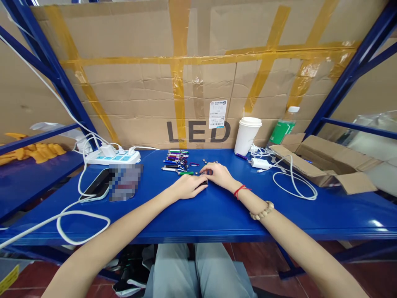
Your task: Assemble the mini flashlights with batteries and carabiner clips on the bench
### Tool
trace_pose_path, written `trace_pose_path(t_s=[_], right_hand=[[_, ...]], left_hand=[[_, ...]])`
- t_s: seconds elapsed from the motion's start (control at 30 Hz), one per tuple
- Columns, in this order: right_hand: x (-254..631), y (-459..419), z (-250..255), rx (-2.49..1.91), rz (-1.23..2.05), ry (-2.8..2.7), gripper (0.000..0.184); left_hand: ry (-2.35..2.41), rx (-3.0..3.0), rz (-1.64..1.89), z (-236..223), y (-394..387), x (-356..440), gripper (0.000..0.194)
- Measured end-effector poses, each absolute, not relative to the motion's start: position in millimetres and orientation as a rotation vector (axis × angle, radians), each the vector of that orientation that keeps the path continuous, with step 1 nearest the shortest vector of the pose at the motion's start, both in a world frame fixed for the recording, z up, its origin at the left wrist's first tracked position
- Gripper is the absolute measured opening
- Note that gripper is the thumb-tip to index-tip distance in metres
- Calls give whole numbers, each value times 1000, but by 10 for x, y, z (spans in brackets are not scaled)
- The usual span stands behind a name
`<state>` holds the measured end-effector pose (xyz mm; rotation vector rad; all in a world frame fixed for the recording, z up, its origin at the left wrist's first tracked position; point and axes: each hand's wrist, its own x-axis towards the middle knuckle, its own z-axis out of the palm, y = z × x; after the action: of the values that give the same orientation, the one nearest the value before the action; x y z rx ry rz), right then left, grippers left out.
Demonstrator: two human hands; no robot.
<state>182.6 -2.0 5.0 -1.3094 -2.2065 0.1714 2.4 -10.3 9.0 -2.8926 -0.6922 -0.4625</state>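
Observation:
My left hand [190,187] rests low over the blue table with its fingers closed around a small black piece [204,183], of which only the end shows. Right beside it, my right hand [219,175] has thumb and fingertips bent together at that piece; what they pinch is too small to tell. Just beyond the left hand lies a green metal penlight [185,173]. Behind it are several more slim penlights [176,157] in different colours, with clips attached. A loose carabiner clip [194,164] and several small round silver pieces, like button cells [204,159], lie near my fingertips.
On the left are a white power strip [119,157], a phone [97,185] and looping white cables. To the right stand a white paper cup [247,134], a green-labelled bottle [282,128], a charger cable [297,188] and an open cardboard box [322,165]. Large cardboard [139,91] backs the table.

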Motion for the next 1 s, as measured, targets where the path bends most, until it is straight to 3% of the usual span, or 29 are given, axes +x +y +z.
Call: trace_pose_path(t_s=[0.3,0.63,1.0], right_hand=[[1834,-11,37,-1253,159,-2150,16],[1759,-38,97,-1071,342,-1738,19],[1702,-106,151,-973,532,-1728,17]], left_hand=[[-789,-2838,-504,66,-97,38,28],[-1278,-2792,-1031,54,-8,22,20],[-1200,-2847,-1072,5,37,13,21]])
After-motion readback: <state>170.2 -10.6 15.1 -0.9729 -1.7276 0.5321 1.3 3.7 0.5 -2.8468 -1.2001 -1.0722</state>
